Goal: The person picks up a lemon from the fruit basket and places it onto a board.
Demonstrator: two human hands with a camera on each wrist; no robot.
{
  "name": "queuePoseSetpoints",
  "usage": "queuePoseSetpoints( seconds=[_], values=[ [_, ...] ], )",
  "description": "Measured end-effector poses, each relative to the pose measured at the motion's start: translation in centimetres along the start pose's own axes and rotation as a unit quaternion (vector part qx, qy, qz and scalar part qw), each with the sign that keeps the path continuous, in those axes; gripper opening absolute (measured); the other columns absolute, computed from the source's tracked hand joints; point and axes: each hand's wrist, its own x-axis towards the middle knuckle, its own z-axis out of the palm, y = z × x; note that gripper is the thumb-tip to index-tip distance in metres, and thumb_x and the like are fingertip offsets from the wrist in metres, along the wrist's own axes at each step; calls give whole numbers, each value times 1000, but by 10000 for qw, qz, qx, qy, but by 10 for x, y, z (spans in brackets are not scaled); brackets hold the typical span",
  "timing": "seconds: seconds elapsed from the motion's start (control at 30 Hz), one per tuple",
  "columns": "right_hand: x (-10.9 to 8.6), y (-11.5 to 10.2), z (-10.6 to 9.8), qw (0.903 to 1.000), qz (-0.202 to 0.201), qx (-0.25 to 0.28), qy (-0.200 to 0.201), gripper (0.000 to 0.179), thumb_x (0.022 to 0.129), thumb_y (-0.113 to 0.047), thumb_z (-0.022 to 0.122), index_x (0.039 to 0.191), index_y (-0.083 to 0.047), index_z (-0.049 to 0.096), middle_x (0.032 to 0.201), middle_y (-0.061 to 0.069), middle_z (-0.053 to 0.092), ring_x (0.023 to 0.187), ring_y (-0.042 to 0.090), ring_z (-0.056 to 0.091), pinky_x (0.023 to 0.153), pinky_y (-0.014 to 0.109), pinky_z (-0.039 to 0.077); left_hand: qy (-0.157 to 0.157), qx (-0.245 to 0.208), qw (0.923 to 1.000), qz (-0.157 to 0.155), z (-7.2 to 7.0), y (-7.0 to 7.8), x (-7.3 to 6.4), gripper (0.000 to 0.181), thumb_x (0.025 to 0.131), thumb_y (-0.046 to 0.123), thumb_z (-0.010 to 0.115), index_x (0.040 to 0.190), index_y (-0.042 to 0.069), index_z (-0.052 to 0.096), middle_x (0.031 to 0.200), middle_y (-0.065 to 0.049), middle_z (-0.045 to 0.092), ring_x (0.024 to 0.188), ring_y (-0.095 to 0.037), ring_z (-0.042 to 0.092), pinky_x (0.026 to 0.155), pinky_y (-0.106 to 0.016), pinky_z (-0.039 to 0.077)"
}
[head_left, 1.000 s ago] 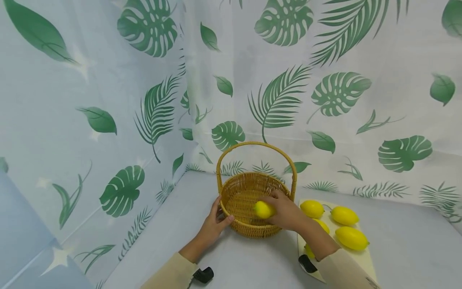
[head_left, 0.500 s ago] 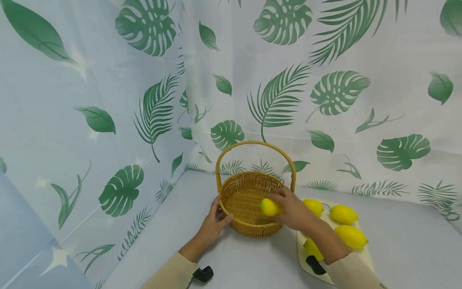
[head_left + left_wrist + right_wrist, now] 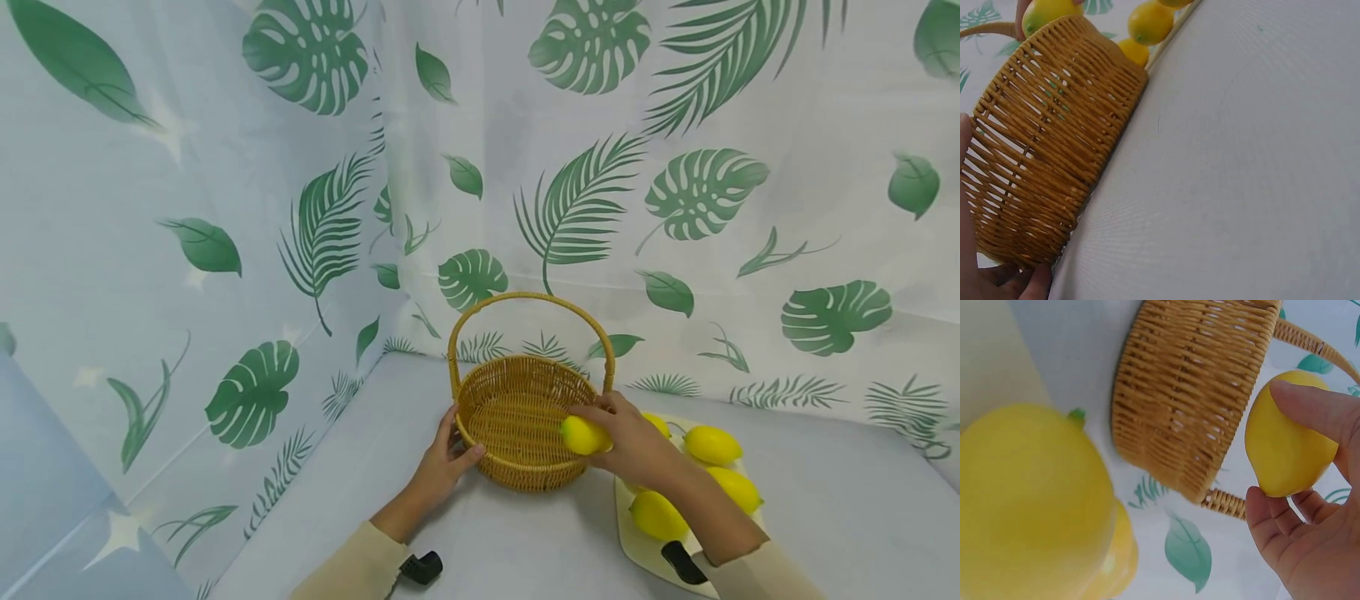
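Observation:
A round wicker basket (image 3: 525, 479) with a tall arched handle stands upright on the table. My left hand (image 3: 442, 467) holds its left side, thumb at the front rim and fingers against the outer wall; in the left wrist view, fingertips reach its lower edge. My right hand (image 3: 637, 442) grips a yellow lemon (image 3: 585, 435) over the basket's right rim. Seen from the right wrist, the thumb presses one side of this lemon (image 3: 1285, 447) and the fingers curl under the other. The woven floor of the basket (image 3: 517, 425) shows in the head view.
To the right, several lemons (image 3: 712, 446) lie on a cream board (image 3: 637, 560), partly hidden by my right forearm. Leaf-printed cloth (image 3: 705, 192) hangs behind and at the left. Black wrist devices (image 3: 422, 569) sit by both sleeves.
My right hand has moved right with the lemon, from above the basket's inside to its right rim. The left hand and the basket have stayed in place.

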Motion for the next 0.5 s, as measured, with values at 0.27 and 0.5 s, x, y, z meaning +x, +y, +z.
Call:
queuePoseSetpoints(
  seconds=[0.27, 0.5],
  values=[
    [-13, 12, -5, 9998, -78, -95, 133, 64, 75, -18, 84, 134, -26, 59, 113, 3, 46, 90, 19, 51, 76, 38, 48, -37, -103, 9999, -27, -1, 0, 1, 85, 95, 37, 63, 157, 29, 5, 154, -21, 25, 136, -36, 36, 105, -44, 39],
    [-28, 17, -11, 9997, -30, -171, 153, 63, 75, -17, 84, 133, -24, 60, 110, 1, 45, 92, 22, 49, 78, 40, 48, -45, -182, 9998, -10, 0, -3, 1, 85, 96, 37, 63, 157, 29, 5, 154, -21, 24, 136, -37, 36, 105, -43, 40]
  ],
)
